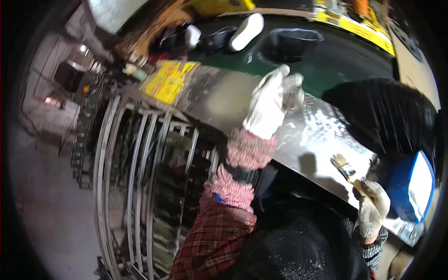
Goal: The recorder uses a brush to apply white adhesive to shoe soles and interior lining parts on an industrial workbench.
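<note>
My left hand (271, 103), in a white work glove, reaches over a metal ledge (224, 93) at the edge of a dark green surface (322, 70). Its fingers are stretched forward and slightly blurred, with greyish patches on them; I see nothing held. Just beyond it sits a black, open-topped piece with a pale rim (294, 44). At the lower right, my gloved right hand (373, 207) is closed round the handle of a paintbrush (344, 166), bristles pointing up and left. Beside that hand stands a blue container (405, 189) with a white inside or top.
A white sole-shaped piece (247, 31) and dark pieces (219, 39) lie on the green surface. A large black rounded shape (382, 112) bulges at right. Yellow printed sheet (169, 81) covers the ledge's left end. A metal-barred rack (140, 186) stands at left.
</note>
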`<state>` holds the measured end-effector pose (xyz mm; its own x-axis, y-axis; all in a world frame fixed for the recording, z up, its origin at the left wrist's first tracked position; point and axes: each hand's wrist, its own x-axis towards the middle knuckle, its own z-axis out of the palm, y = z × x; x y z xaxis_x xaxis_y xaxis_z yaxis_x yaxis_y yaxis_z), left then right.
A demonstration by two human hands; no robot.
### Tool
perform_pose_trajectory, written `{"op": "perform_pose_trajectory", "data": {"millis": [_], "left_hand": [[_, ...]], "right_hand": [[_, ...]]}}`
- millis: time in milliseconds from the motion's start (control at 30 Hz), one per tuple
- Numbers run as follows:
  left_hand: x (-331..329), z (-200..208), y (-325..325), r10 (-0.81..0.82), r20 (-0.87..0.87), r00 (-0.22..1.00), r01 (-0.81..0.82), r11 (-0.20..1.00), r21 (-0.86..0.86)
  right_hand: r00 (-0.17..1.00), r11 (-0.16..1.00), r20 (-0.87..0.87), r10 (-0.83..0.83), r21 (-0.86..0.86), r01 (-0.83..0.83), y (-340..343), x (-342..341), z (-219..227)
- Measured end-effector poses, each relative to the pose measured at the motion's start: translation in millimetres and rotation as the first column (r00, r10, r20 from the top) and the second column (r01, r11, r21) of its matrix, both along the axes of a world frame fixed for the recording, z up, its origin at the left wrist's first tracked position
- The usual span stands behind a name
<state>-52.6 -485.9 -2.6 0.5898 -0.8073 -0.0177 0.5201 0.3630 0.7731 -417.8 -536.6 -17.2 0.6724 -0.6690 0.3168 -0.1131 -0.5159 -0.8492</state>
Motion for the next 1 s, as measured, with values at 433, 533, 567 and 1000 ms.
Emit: {"op": "perform_pose_trajectory", "data": {"millis": [433,533,567,1000], "left_hand": [[245,-207,357,0.769,0.444,0.461,-0.745,0.063,0.664],[266,-217,364,0.572,0.460,0.679,-0.682,0.260,0.684],[261,-221,364,0.664,0.301,0.685,-0.675,0.422,0.605],[-18,-84,318,-0.132,-0.243,0.961,0.101,0.986,-0.135]], "right_hand": [[0.984,0.974,-0.070,-0.165,0.146,0.173,21,48,15],[0.984,0.989,-0.158,-0.082,0.112,0.100,29,68,28],[0.981,0.993,-0.187,-0.056,0.090,0.073,31,70,30],[0.973,0.948,-0.020,-0.228,-0.232,0.218,34,47,80]]}}
